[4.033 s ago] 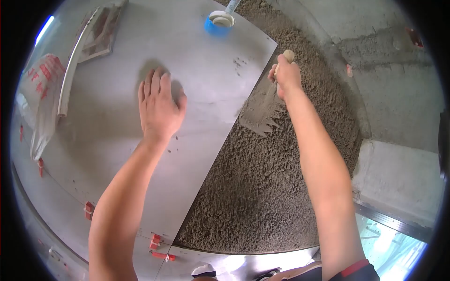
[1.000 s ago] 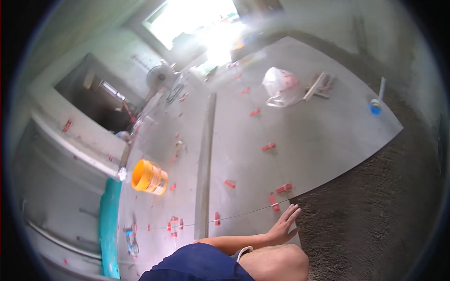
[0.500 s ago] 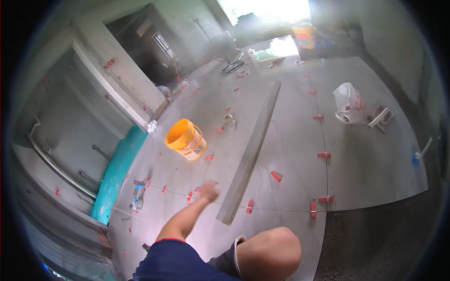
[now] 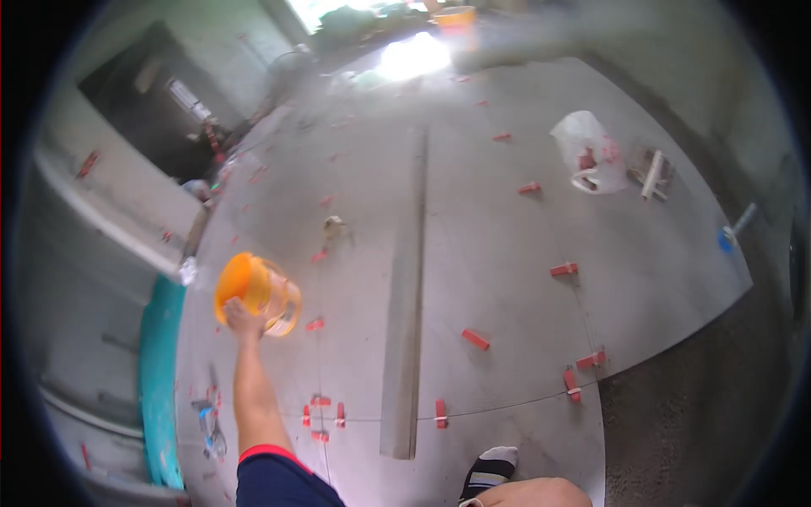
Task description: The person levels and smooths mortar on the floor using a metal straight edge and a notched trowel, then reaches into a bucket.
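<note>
My left hand (image 4: 244, 319) reaches out at the lower left and grips the near rim of a yellow-orange bucket (image 4: 283, 296). The fingertips lie over the rim, partly blurred. The bucket is tilted with its mouth toward the left, and a printed label shows on its side. Several red tile-levelling wedges (image 4: 340, 414) sit along the joints between the big grey tiles, near my forearm. A long metal straightedge (image 4: 405, 296) lies on the tiles to the right of the bucket. My right hand is out of view.
A white plastic bag (image 4: 583, 152) stands at the right, next to a tray with white pieces (image 4: 653, 175). A blue-and-white tool (image 4: 733, 234) lies by the tile edge. Another bucket (image 4: 456, 25) stands far back. My socked foot (image 4: 494, 469) is at the bottom.
My left hand has moved forward and left from the floor joint to the bucket and taken hold of its rim. The view has turned and shifted, and my foot now shows.
</note>
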Motion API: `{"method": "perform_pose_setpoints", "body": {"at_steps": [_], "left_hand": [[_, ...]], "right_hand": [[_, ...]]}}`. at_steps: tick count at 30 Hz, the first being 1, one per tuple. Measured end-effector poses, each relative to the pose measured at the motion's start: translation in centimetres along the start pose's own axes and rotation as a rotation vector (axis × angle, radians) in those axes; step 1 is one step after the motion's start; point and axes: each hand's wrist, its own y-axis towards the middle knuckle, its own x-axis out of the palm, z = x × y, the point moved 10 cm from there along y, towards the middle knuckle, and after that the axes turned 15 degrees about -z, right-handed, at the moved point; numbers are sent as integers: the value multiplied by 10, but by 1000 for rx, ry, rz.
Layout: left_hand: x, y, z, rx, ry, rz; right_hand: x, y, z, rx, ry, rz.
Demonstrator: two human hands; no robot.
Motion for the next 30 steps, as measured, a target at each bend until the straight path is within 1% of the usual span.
{"method": "perform_pose_setpoints", "body": {"at_steps": [1, 2, 3, 4, 5, 6, 7, 8, 9, 11, 12, 13, 14, 16, 18, 20, 22, 24, 26, 30], "left_hand": [[10, 24, -8, 20, 21, -16], [7, 27, -4, 19, 43, 42], [24, 37, 5, -36, 65, -84], [5, 15, 8, -112, 102, -211], [-5, 3, 14, -129, 77, -198], [-11, -3, 17, -150, 53, -179], [-15, -5, 20, -97, 67, -149], [-16, -3, 24, -42, 74, -115], [-17, 2, 33, 19, 79, -75], [-26, 4, 62, 278, -20, 108], [-39, -11, 77, 397, -69, 190], [-49, -20, 86, 469, -153, 213], [-81, -44, 115, 530, -242, 238], [-133, -97, 170, 621, -363, 107], [-171, -151, 213, 861, -556, 180], [-197, -212, 273, 1034, -486, 108], [-205, -269, 325, 1288, -469, 111], [-196, -319, 367, 1437, -407, 79], [-183, -360, 399, 1594, -347, -32], [-164, -417, 439, 1805, -393, -117]], "right_hand": [[4, 16, 17, 9, -55, -36], [9, 34, 36, 17, -111, -73], [15, 51, 54, 22, -166, -108], [-26, 9, 21, 175, 103, 97], [-39, 0, 3, 135, 229, 151], [-53, -9, -29, 87, 315, 144], [-62, -17, -52, 44, 407, 137], [-62, -15, -59, 30, 419, 111], [-55, -10, -65, 14, 440, 87], [-38, -6, -76, -1, 429, 64], [-35, -5, -84, -7, 387, 69], [-34, -9, -89, -14, 337, 67], [-34, -16, -95, 7, 400, 29], [-38, -20, -114, 29, 522, -36], [-32, -8, -110, 9, 571, -22], [-37, 2, -111, -22, 585, 9], [-41, 4, -115, -53, 562, 35], [-51, -7, -126, -78, 582, 66], [-63, -17, -132, -83, 611, 100], [-47, -33, -124, -56, 679, 127]]}}
